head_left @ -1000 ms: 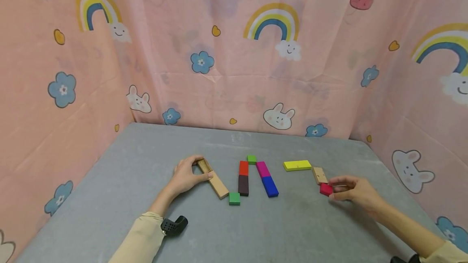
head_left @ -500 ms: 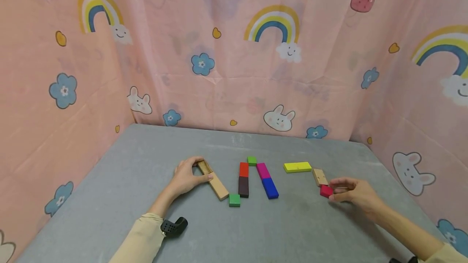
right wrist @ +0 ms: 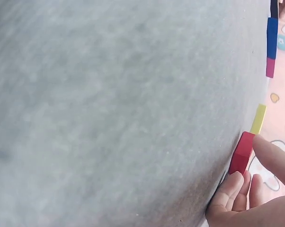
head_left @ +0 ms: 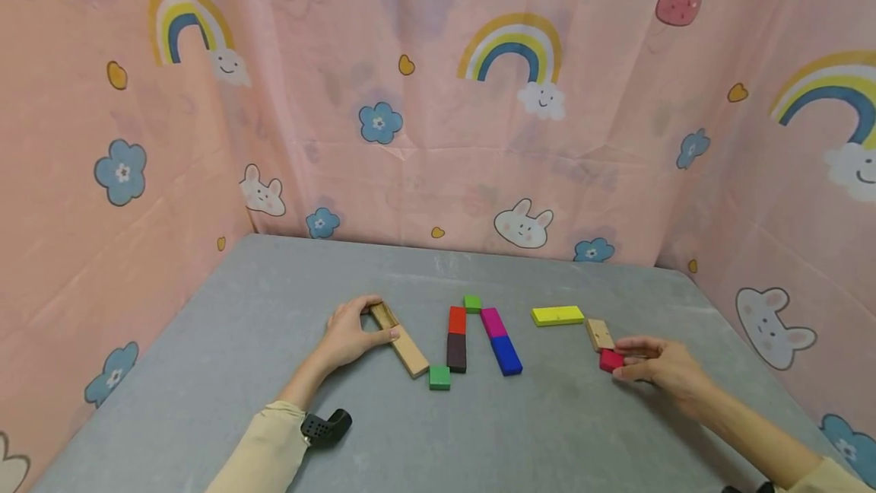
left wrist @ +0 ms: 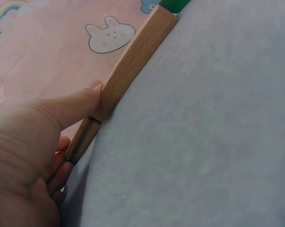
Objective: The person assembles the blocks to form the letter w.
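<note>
In the head view, my left hand (head_left: 350, 335) holds two wooden blocks set end to end. Its thumb presses the pale block (head_left: 411, 354), while the fingers reach round the far end of the darker, brown-streaked block (head_left: 383, 315). A green block (head_left: 440, 378) sits at the pale block's near end. Over on the right, my right hand (head_left: 667, 370) pinches a small red block (head_left: 611, 360) between thumb and fingers. That red block rests by the near end of a knotty wooden block (head_left: 599, 334). The right wrist view shows the thumb on one side of the red block (right wrist: 242, 153).
Mid-table, an orange-red block (head_left: 457, 319) meets a dark brown block (head_left: 456, 354). A light green block (head_left: 472, 303) lies at the top, beside a magenta block (head_left: 493, 322) and a blue block (head_left: 507, 356). Farther right lies a yellow block (head_left: 557, 316). Pink curtains surround the grey table (head_left: 287, 272).
The red block has turned very slightly in my right fingers. My left hand stays on its wooden blocks, and the head view has tilted up a little.
</note>
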A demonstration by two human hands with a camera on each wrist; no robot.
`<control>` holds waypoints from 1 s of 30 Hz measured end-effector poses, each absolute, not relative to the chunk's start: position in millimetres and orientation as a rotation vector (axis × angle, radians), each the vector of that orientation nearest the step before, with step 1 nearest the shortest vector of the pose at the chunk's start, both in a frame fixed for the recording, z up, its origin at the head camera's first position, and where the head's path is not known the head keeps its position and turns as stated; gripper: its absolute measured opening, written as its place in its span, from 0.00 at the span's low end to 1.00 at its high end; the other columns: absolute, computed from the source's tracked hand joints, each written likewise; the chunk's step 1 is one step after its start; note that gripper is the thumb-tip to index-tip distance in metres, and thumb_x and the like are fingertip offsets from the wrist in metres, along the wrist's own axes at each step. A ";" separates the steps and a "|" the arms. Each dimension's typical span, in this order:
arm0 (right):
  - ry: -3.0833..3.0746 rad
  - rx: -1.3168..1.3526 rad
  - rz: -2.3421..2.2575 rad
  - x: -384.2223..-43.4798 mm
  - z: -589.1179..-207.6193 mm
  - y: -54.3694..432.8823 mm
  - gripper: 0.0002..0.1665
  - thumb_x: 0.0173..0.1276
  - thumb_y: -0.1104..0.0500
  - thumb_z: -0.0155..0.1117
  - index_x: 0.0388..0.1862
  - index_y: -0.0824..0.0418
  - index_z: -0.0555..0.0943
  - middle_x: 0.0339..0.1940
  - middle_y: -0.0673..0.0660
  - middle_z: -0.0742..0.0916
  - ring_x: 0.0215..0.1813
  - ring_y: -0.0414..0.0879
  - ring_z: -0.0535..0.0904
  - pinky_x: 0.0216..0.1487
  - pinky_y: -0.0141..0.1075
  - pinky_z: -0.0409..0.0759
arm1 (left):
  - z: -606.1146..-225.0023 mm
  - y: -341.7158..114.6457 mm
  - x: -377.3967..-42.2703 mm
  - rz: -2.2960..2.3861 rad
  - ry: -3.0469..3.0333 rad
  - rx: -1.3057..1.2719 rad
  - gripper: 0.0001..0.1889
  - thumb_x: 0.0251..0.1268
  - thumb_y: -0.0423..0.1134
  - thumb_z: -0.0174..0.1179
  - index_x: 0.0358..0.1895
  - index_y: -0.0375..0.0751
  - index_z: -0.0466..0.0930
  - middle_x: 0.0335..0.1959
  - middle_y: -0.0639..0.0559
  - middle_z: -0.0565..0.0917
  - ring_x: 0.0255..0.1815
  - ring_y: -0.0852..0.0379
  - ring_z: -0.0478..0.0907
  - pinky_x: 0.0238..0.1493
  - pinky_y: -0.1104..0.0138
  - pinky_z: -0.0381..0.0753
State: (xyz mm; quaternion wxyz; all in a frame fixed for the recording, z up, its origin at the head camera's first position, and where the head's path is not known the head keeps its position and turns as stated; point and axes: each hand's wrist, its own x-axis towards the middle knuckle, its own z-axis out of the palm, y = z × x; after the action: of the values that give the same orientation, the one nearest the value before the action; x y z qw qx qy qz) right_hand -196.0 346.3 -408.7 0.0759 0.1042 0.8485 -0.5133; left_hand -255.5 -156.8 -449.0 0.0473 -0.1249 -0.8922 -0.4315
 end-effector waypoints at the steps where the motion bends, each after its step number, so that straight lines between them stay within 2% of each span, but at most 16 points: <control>1: 2.546 0.319 -1.538 -196.3 -408.7 345.9 0.37 0.50 0.63 0.82 0.59 0.72 0.78 0.52 0.61 0.84 0.46 0.47 0.78 0.41 0.35 0.77 | -449.2 -156.8 -255.5 -1.317 -2.721 -0.380 0.38 0.54 0.54 0.73 0.67 0.41 0.73 0.59 0.46 0.76 0.61 0.44 0.65 0.63 0.45 0.52; 7: 2.546 0.339 -1.539 -198.3 -410.0 345.8 0.36 0.50 0.64 0.81 0.59 0.73 0.78 0.53 0.63 0.83 0.47 0.49 0.78 0.41 0.35 0.77 | -449.6 -157.0 -255.0 -1.315 -2.713 -0.383 0.38 0.54 0.54 0.73 0.66 0.40 0.73 0.59 0.46 0.76 0.61 0.44 0.65 0.63 0.45 0.52; 16: 2.537 0.352 -1.560 -198.5 -412.8 347.5 0.35 0.51 0.64 0.81 0.58 0.73 0.79 0.49 0.60 0.85 0.45 0.46 0.78 0.40 0.34 0.78 | -449.9 -156.5 -254.5 -1.316 -2.711 -0.377 0.38 0.54 0.53 0.74 0.66 0.40 0.74 0.59 0.46 0.76 0.60 0.45 0.65 0.62 0.45 0.53; 24: 2.642 0.248 -1.496 -193.1 -416.2 349.6 0.36 0.54 0.59 0.81 0.58 0.75 0.77 0.47 0.59 0.86 0.43 0.43 0.80 0.40 0.32 0.78 | -449.8 -155.4 -255.1 -1.303 -2.714 -0.377 0.37 0.54 0.54 0.74 0.66 0.41 0.74 0.59 0.46 0.76 0.61 0.44 0.65 0.62 0.45 0.53; 30: 2.637 0.227 -1.523 -189.4 -408.1 342.6 0.41 0.56 0.55 0.79 0.62 0.74 0.74 0.49 0.58 0.86 0.44 0.42 0.81 0.42 0.31 0.77 | -449.8 -155.5 -255.1 -1.320 -2.710 -0.377 0.38 0.54 0.53 0.74 0.66 0.40 0.74 0.58 0.46 0.76 0.61 0.44 0.65 0.62 0.45 0.52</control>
State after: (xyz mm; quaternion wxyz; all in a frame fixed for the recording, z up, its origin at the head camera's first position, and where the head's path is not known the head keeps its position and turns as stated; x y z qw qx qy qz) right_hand -189.4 342.6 -408.1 0.0439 0.0743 0.8626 -0.4984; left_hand -255.1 -155.5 -449.8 0.0519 -0.1239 -0.8909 -0.4339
